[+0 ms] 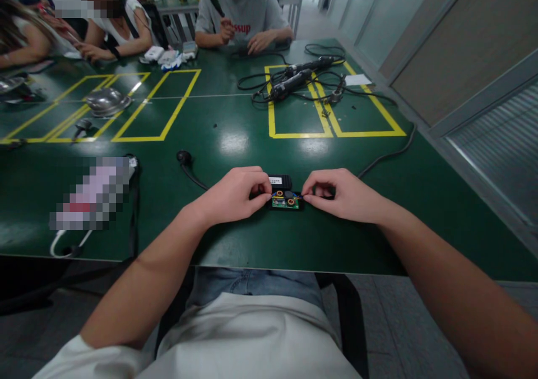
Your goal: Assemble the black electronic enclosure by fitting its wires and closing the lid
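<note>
We are pinching wires at both ends of the small circuit board.
At the board's left end, our left hand is closing thumb and fingertip on the left wires, while at its right end our right hand is doing likewise on the right wires; both hands are curling their other fingers, and our forearms are angling inward towards the board, which is lying just nearer us than the labelled black cover.
</note>
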### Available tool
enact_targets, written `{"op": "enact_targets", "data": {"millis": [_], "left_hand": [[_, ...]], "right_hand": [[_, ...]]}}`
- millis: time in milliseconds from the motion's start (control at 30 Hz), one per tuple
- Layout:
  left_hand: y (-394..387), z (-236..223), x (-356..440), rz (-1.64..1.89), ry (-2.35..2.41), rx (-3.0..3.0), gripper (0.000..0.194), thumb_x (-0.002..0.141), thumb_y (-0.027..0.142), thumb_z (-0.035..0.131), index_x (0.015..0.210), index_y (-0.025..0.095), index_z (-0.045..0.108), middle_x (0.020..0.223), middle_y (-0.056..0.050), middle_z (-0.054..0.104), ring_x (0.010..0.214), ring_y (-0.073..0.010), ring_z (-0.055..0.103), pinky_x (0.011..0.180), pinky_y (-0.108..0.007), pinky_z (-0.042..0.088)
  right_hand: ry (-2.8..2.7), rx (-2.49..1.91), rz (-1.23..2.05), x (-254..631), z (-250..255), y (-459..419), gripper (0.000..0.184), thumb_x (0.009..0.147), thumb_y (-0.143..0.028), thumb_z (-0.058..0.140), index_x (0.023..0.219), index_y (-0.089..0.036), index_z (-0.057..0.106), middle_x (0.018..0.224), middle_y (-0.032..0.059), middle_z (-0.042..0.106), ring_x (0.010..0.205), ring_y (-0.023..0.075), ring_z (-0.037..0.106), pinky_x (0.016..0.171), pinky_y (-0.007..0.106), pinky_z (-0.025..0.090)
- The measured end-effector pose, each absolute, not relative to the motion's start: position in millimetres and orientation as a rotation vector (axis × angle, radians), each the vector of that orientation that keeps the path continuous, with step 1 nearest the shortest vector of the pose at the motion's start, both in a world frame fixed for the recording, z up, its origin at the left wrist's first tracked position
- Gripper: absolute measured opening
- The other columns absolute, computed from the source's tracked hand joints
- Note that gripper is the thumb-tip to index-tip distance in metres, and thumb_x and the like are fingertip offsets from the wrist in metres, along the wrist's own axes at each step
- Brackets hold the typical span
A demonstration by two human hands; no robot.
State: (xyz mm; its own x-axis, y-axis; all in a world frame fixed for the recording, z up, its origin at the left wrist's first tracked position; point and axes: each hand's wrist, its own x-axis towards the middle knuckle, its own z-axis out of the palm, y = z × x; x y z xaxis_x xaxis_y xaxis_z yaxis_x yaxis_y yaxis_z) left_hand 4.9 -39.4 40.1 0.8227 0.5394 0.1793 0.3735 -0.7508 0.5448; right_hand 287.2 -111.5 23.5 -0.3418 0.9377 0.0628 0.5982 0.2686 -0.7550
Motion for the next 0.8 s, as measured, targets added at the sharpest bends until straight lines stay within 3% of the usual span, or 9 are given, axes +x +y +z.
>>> {"op": "enact_targets", "data": {"millis": [233, 333, 433, 533, 667, 800], "left_hand": [[-38.3, 34.2, 5.4, 0.347, 0.645, 2.505, 0.013, 0.099, 0.017, 0.071, 0.087, 0.018, 0.074, 0.088, -0.002, 0.068, 0.076, -0.0157, 0.064, 0.072, -0.029, 0.047], [-38.5, 32.8, 5.9, 0.397, 0.626, 2.53, 0.011, 0.099, 0.02, 0.072, 0.09, 0.019, 0.077, 0.102, -0.006, 0.072, 0.093, -0.0206, 0.07, 0.087, -0.035, 0.054], [-36.6, 28.1, 8.3, 0.498, 0.648, 2.582, 0.014, 0.102, 0.021, 0.069, 0.107, 0.021, 0.082, 0.128, -0.011, 0.074, 0.121, -0.0272, 0.07, 0.111, -0.046, 0.054], [-31.4, 20.2, 11.2, 0.5, 0.75, 2.627, 0.031, 0.108, 0.019, 0.06, 0.131, 0.023, 0.081, 0.145, -0.014, 0.072, 0.135, -0.0306, 0.066, 0.12, -0.053, 0.051], [-27.7, 16.8, 11.4, 0.426, 0.856, 2.611, 0.036, 0.106, 0.02, 0.065, 0.139, 0.023, 0.078, 0.137, -0.012, 0.078, 0.126, -0.0299, 0.071, 0.116, -0.051, 0.054], [-34.6, 25.1, 8.7, 0.616, 0.77, 2.539, 0.05, 0.105, 0.027, 0.068, 0.155, 0.021, 0.067, 0.138, -0.013, 0.076, 0.126, -0.0288, 0.07, 0.114, -0.048, 0.055]], "right_hand": [[-2.096, -1.338, 0.805, 289.0, 21.6, -110.5, 0.017, 0.091, -0.034, 0.072, 0.08, -0.022, 0.075, 0.076, 0.0035, 0.074, 0.067, 0.0175, 0.06, 0.065, 0.032, 0.047], [-2.101, -1.335, 0.818, 289.4, 21.3, -110.1, 0.017, 0.091, -0.035, 0.072, 0.081, -0.023, 0.075, 0.078, 0.004, 0.075, 0.07, 0.0188, 0.062, 0.068, 0.033, 0.049], [-2.1, -1.341, 0.828, 289.3, 21.4, -109.8, 0.014, 0.091, -0.034, 0.072, 0.083, -0.023, 0.074, 0.078, 0.0034, 0.074, 0.07, 0.0188, 0.062, 0.069, 0.033, 0.049], [-2.08, -1.366, 0.816, 289.3, 21.5, -109.4, 0.009, 0.088, -0.032, 0.072, 0.089, -0.023, 0.073, 0.077, 0.002, 0.072, 0.068, 0.0184, 0.06, 0.067, 0.033, 0.048], [-2.046, -1.365, 0.856, 291.0, 21.2, -108.5, 0.012, 0.084, -0.028, 0.068, 0.095, -0.022, 0.071, 0.08, 0.0023, 0.072, 0.067, 0.0184, 0.06, 0.065, 0.033, 0.047], [-2.034, -1.376, 0.856, 292.9, 21.4, -106.9, 0.022, 0.073, -0.019, 0.064, 0.094, -0.023, 0.067, 0.085, 0.0026, 0.074, 0.069, 0.0182, 0.061, 0.066, 0.032, 0.047]]}}
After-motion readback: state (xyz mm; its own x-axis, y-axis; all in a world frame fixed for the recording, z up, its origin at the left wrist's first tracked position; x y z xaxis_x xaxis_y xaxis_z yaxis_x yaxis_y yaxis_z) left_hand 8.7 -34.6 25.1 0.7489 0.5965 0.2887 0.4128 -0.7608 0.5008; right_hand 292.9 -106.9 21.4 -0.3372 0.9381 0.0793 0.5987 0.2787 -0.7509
